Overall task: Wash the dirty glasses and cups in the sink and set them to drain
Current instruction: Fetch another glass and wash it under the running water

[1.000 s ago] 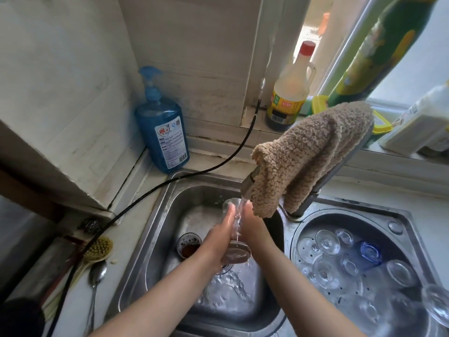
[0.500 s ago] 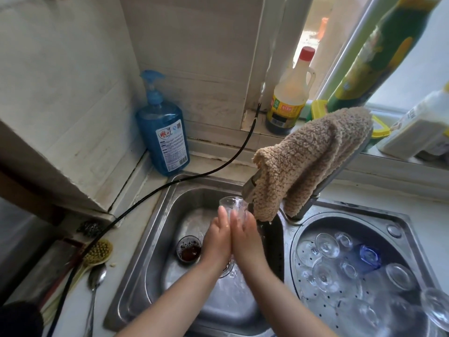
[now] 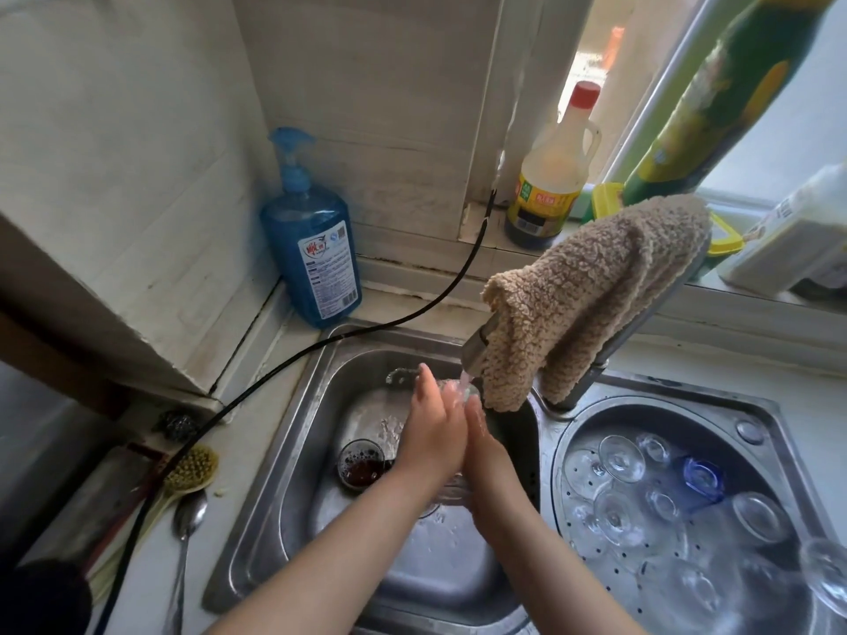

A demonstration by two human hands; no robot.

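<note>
Both hands are over the left sink basin, palms pressed toward each other around a clear glass right under the tap's stream: left hand flat on one side, right hand on the other, the glass mostly hidden between them. A small cup with dark dregs sits on the basin floor just left of the wrists. On the right, washed glasses lie in the perforated drain basin. A tan cloth drapes over the faucet.
</note>
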